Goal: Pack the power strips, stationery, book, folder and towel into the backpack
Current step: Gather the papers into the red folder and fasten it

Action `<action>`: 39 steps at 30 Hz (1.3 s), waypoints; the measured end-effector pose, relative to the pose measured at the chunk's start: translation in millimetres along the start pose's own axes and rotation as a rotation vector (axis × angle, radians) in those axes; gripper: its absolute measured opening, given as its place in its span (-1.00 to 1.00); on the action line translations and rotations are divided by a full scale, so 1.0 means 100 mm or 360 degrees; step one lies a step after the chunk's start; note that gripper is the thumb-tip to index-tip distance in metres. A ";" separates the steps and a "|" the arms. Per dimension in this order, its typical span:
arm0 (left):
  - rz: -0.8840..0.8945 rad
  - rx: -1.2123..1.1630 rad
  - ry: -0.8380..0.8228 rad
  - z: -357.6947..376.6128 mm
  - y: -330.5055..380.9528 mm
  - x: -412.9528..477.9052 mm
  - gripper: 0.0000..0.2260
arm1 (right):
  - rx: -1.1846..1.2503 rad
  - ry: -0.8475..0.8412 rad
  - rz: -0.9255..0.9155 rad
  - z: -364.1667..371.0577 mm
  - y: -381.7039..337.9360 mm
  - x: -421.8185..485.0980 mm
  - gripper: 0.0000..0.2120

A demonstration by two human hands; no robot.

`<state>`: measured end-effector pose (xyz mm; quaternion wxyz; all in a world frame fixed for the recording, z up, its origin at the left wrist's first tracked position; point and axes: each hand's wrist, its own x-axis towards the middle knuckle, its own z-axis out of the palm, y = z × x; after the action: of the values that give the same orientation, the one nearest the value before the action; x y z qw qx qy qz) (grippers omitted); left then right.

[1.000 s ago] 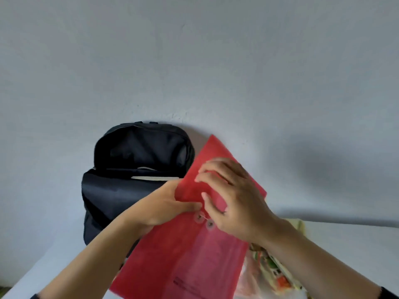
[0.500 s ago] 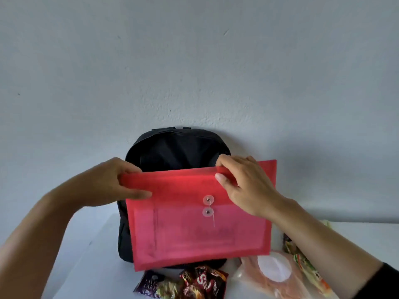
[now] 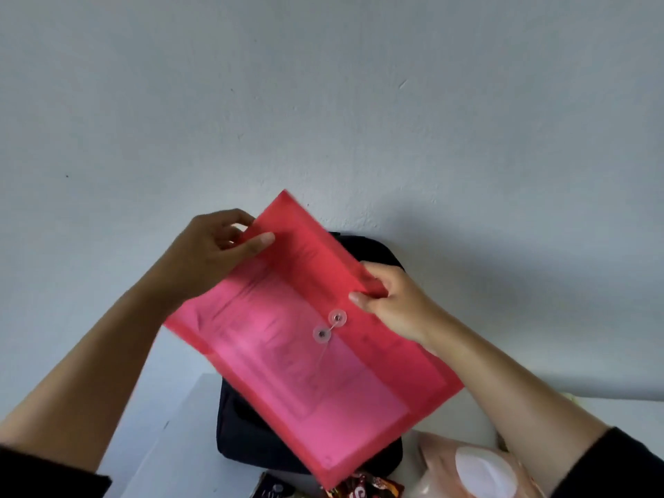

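1. Pinching the upper left edge of the red string-tie folder (image 3: 305, 354) with the left hand (image 3: 212, 253): thumb flat on the front face, fingers curled behind. Probably steering the high end.
2. Held in the air, tilted: one corner up against the wall (image 3: 323, 102), the opposite corner low, just over the snack packets (image 3: 363, 492). Likely being turned to offer a narrow edge to the bag mouth.
3. String closure (image 3: 330, 327) apparently looped between its two discs, flap shut. Should spill nothing when tipped.
4. Black backpack (image 3: 244, 433) standing on the white table (image 3: 172, 436), backed against the wall, directly behind the folder and mostly hidden by it. Cannot tell how wide the opening is.
5. Pinching the folder's right edge with the right hand (image 3: 395, 307): thumb on front, fingers wrapped behind, just in front of the bag's top. Two-point hold, presumably to stop the thin sheet flexing.
6. Room: free air above and left of the bag, none behind because of the wall. Table's left edge near the bag's base. Wet-wipes pack (image 3: 478, 469) lying just beside the bag on the right, snacks in front. Worth keeping the low corner off both.
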<state>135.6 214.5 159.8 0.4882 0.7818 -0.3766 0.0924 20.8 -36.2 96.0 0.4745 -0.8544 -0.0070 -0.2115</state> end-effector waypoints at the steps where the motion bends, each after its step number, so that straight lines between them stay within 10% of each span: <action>1: -0.0009 0.0179 -0.0006 -0.11 -0.01 0.04 -0.72 | 0.0131 0.0089 -0.0007 -0.04 -0.02 0.04 -0.80; 5: -0.0115 0.0613 0.0331 -0.32 -0.31 0.07 -0.40 | 0.0533 0.0348 -0.0095 -0.22 -0.05 0.20 -0.78; 8: -0.0273 -0.0084 0.0621 -0.19 -0.52 0.10 -0.29 | 0.0613 0.0516 -0.0149 -0.25 -0.01 0.35 -0.80; 11: -0.0487 -0.0793 0.0377 0.02 -0.60 0.10 -0.42 | 0.0725 0.0717 -0.0200 -0.23 0.05 0.50 -0.88; 17: -0.0305 0.0018 0.0506 0.60 -0.92 0.02 -0.72 | 0.0667 0.0848 -0.0423 -0.39 0.02 0.81 -0.82; 25: 0.0135 0.0858 -0.0787 0.91 -1.04 0.01 -0.66 | 0.0548 0.0790 -0.0421 -0.33 0.31 1.02 -0.81; 39: 0.0179 0.0723 -0.0955 1.04 -1.01 0.13 -0.76 | 0.0731 0.0621 -0.0394 0.19 0.43 1.10 -0.73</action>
<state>189.8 145.6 44.2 0.1648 0.8406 -0.5150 -0.0328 137.2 -65.7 93.0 0.6180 -0.6610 -0.0672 -0.4203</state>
